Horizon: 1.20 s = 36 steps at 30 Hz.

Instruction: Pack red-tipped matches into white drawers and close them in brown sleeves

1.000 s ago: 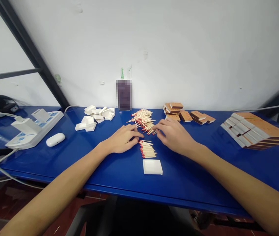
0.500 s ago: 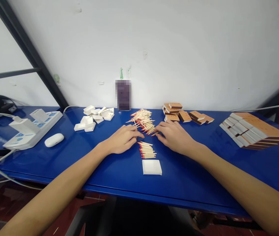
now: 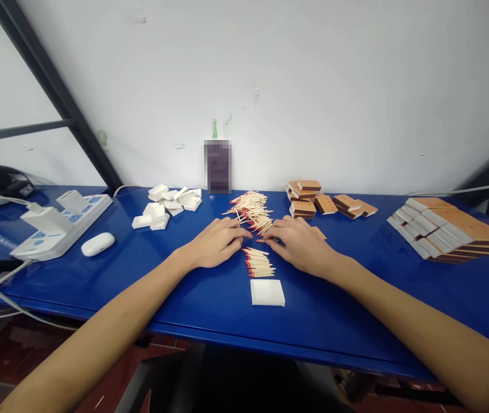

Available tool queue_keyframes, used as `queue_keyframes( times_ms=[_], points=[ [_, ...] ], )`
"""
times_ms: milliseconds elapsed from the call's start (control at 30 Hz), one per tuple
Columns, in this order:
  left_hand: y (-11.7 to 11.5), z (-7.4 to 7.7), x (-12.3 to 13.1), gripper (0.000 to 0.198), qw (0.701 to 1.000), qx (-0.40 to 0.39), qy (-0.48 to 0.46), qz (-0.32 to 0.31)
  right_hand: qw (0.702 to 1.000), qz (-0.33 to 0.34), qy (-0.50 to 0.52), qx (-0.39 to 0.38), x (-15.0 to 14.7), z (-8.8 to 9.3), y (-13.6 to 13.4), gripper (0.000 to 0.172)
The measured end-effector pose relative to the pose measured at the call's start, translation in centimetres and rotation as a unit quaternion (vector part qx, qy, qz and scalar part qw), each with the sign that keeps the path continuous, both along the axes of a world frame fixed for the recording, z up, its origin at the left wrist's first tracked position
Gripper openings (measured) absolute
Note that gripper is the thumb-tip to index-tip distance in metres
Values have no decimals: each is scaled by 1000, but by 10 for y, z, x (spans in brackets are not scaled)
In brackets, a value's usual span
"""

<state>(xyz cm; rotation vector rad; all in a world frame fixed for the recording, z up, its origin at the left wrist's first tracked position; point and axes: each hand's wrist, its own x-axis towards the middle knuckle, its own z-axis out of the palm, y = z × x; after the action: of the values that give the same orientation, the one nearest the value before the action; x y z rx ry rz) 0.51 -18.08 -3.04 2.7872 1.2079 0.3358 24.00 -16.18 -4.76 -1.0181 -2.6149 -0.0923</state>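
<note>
Wooden and red-headed, a single match (image 3: 260,241) is pinched in the fingertips of the right hand (image 3: 298,244), at the near right edge of the match heap (image 3: 251,207). By the heap's near left edge, the left hand (image 3: 214,244) lies with fingers loosely bent, thumb and forefinger parted, gripping nothing I can see. Just nearer than the heap, a row of matches (image 3: 259,264) lies side by side, heads leftward, with a shallow white tray (image 3: 267,292) nearer again. Left of the heap sits a jumble of small white trays (image 3: 156,211); further left, a rounded white case (image 3: 98,244) and a power strip (image 3: 89,211). Right of the heap are loose brown matchboxes (image 3: 325,203), one partly hidden behind the right hand, and well further right, a neat matchbox stack (image 3: 446,226). Beyond the heap, slightly left, a dark blurred panel (image 3: 218,166) stands by the wall (image 3: 334,115).
</note>
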Motion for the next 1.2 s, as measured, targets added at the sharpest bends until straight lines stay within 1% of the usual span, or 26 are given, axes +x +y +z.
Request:
queue_keyframes(
  times_ms=[100, 167, 267, 333, 433, 567, 667, 967, 1200],
  points=[
    [1, -1, 0, 37, 1000, 3, 6, 12, 996, 38, 69, -40, -7, -3, -2, 18],
    [2, -1, -1, 38, 1000, 3, 6, 15, 990, 49, 115, -57, -8, -3, -2, 18],
    [3, -1, -2, 39, 1000, -5, 2, 13, 988, 22, 148, -40, 0, 1, 1, 21],
    [2, -1, -1, 40, 1000, -13, 0, 8, 992, -6, 128, -16, 8, 2, 4, 23],
    [0, 1, -1, 40, 1000, -25, 0, -4, 997, -32, 69, 11, 15, 3, 7, 25],
    [-3, 3, 1, 41, 999, -32, 11, -14, 998, -46, -1, 33, 13, 3, 6, 25],
    [-4, 5, 2, 40, 999, -33, 12, -19, 997, -51, -31, 46, 10, 2, 5, 27],
    [-6, 7, 1, 36, 999, -41, 3, -32, 996, -52, -56, 41, 7, -1, 3, 27],
    [-4, 5, 0, 39, 1000, -22, 4, -16, 997, -42, -35, 56, 7, -3, 2, 26]
  ],
)
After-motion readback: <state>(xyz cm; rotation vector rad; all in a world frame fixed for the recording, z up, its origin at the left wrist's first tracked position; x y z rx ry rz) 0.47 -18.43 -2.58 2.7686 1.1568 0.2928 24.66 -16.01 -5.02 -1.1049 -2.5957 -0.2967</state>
